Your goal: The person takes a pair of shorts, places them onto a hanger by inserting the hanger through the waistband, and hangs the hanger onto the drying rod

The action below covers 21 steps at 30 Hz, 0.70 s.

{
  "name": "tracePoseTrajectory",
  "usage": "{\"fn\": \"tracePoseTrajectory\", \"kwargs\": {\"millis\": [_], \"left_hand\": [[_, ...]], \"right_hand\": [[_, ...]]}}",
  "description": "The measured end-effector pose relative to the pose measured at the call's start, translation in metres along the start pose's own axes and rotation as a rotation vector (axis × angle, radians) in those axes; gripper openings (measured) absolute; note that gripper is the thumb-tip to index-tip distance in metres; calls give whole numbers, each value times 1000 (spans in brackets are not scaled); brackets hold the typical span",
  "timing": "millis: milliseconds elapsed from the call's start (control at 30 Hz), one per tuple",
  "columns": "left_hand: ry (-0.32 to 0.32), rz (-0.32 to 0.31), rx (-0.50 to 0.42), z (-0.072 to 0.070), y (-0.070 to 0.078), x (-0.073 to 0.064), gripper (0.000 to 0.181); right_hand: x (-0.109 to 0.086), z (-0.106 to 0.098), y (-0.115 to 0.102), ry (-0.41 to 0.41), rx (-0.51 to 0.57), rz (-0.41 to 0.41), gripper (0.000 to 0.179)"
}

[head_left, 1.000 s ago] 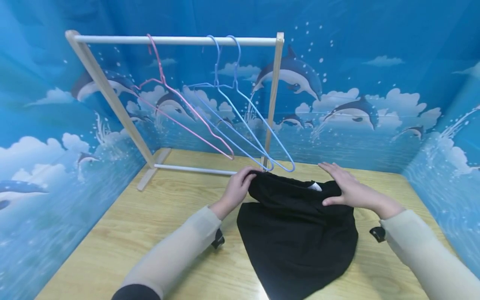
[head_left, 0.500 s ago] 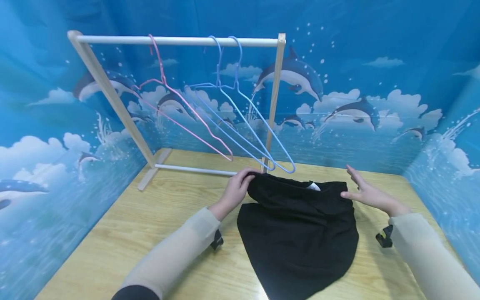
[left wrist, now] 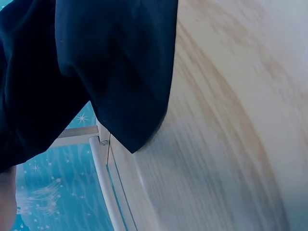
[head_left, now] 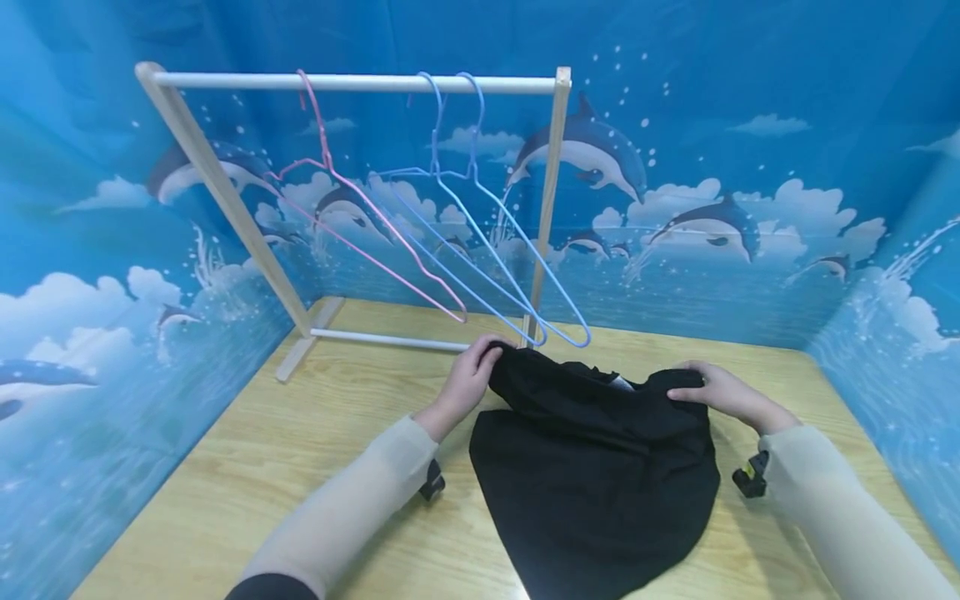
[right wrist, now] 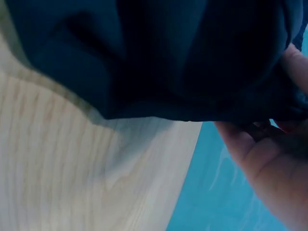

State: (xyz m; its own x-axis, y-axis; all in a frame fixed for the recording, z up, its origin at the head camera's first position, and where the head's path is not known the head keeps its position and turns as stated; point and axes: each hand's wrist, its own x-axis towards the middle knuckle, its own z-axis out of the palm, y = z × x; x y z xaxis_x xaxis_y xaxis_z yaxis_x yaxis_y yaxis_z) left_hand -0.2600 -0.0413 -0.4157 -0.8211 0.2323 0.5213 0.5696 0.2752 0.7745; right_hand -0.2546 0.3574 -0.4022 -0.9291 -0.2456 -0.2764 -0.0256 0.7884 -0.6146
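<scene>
A black garment (head_left: 600,475) lies on the wooden table, its upper edge lifted off it and a small white label (head_left: 621,383) showing at that edge. At the left end of the edge my left hand (head_left: 467,379) pinches the cloth between thumb and fingers. My right hand (head_left: 723,394) grips the opposite end, thumb in front and the other fingers behind the fabric. In the right wrist view the right thumb (right wrist: 297,67) presses on the dark cloth (right wrist: 159,57). The left wrist view shows mostly hanging cloth (left wrist: 120,62), with only a sliver of hand.
Behind the garment stands a rack with a white rail (head_left: 360,82) and wooden posts (head_left: 551,192). From the rail hang a pink hanger (head_left: 390,225) and two blue hangers (head_left: 487,218), their lower ends close to my left hand. A dolphin-printed backdrop (head_left: 712,150) encloses the table (head_left: 352,392).
My right hand first moved right, off the front of the garment, then came in and took hold of its right upper end. The left hand keeps its pinch, shifting slightly left.
</scene>
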Motion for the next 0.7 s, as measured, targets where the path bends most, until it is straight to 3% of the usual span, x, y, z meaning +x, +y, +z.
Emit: {"fn": "tracePoseTrajectory", "kwargs": {"millis": [100,267,500,700], "left_hand": [[18,-15,13,-1,-2,-1,23],[70,0,72,-6,-1,0,22],[127,22,113,-15,4,5,23],[117,31,104,-18,13,10,25]], "right_hand": [[-4,-1,-3,16,-40,-3,79],[-12,-11,-8,123,-76,-43,61],[-33,-43,-30,248,-59,-14,65],[-54,-66,-53,433,-81,-67,60]]}}
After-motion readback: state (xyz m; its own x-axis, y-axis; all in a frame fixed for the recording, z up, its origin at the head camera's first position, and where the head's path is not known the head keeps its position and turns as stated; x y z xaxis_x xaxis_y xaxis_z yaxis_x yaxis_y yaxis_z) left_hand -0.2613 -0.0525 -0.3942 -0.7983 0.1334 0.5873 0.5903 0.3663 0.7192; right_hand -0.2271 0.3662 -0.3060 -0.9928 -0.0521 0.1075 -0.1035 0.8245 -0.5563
